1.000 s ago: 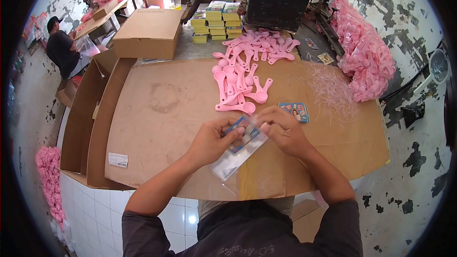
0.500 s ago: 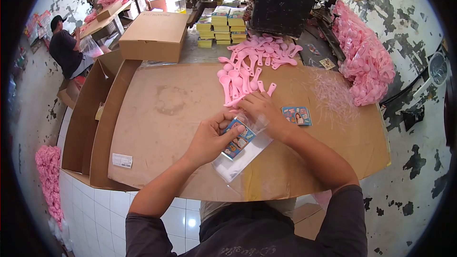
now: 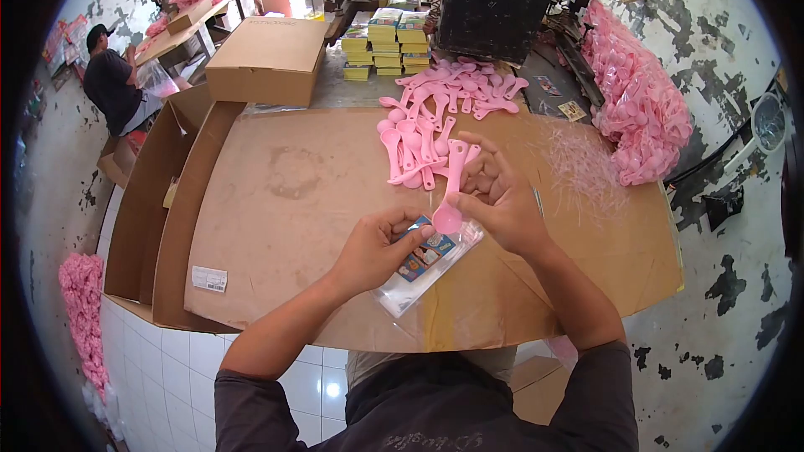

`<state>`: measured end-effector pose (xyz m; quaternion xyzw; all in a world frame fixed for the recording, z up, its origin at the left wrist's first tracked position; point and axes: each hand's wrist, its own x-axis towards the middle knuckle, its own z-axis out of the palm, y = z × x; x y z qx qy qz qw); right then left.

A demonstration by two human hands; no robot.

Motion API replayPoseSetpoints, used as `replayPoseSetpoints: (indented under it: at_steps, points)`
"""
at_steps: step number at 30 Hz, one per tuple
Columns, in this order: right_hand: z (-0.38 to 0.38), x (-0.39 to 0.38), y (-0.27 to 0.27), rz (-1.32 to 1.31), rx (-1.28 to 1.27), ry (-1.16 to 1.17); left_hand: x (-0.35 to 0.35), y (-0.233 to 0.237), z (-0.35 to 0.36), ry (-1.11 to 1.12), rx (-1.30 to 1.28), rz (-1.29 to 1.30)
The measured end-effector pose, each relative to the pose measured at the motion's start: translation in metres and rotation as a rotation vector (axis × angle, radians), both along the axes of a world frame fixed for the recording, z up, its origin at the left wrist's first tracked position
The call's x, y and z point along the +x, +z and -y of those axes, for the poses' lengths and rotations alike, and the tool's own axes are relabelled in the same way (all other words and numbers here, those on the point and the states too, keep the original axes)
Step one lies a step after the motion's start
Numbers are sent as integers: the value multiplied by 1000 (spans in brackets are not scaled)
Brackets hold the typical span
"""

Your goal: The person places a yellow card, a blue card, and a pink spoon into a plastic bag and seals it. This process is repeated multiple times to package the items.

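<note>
Fingers of the right hand [image 3: 507,211] pinch a spoon [image 3: 454,177] beside the card [image 3: 424,261]; left hand [image 3: 375,244] clamps that card; best hold it flat.

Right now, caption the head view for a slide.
Left hand holds a blue card, right hand a pink spoon, with more spoons heaped beyond.

- Held spoon [image 3: 451,190]: smooth plastic, softly shiny.
- Bag [image 3: 406,290], six o'clock: thin, glossy, clear film.
- Printed card [image 3: 425,259]: smooth, paper-like face.
- Desk [image 3: 276,238]: matt cardboard top, slightly creased.
- Wall [image 3: 682,335], four o'clock: rough, flaking paint.
- Floor [image 3: 180,364], eight o'clock: smooth, glossy tile.
</note>
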<state>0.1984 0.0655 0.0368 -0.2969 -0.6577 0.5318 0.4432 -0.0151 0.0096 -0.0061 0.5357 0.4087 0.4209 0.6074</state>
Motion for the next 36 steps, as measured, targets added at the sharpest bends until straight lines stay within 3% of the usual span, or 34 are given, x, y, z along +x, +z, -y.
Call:
replayPoseSetpoints:
  at_steps: [4, 9, 12, 14, 16, 18, 21, 24, 28, 30, 34, 36]
  points:
    - [12, -7, -9, -52, 90, -115, -3, 2, -1, -16, -29, -40]
    - [13, -13, -32, -105, 232, -200, 3, -3, -1, 32, 12, 84]
    - [13, -5, -39, 13, 237, -100, 1, -7, -3, 28, 84, 108]
    - [6, 7, -35, 243, 369, -27, -1, -8, -5, 5, 80, 94]
    - [0, 8, -30, 225, 310, 14, -4, -2, -4, -30, 17, 46]
    - [1, 4, -19, -36, 61, 25, -6, 6, -1, -83, -46, 91]
    - [8, 1, 12, 173, 411, 144, -5, 5, 0, -168, -30, 137]
    - [5, 3, 24, 272, 455, 389, -4, 0, 0, -249, 5, 136]
    - [4, 9, 28, 276, 322, 401, -19, 2, -4, -444, -64, 221]
    - [10, 7, 32, 212, 288, 371, -13, 2, 2, -312, 29, 208]
    - [25, 2, 58, 389, 727, 81, -3, 1, 0, -51, 372, 129]
    - [25, 0, 66, 502, 968, -30, -13, -2, 1, -215, 147, 336]
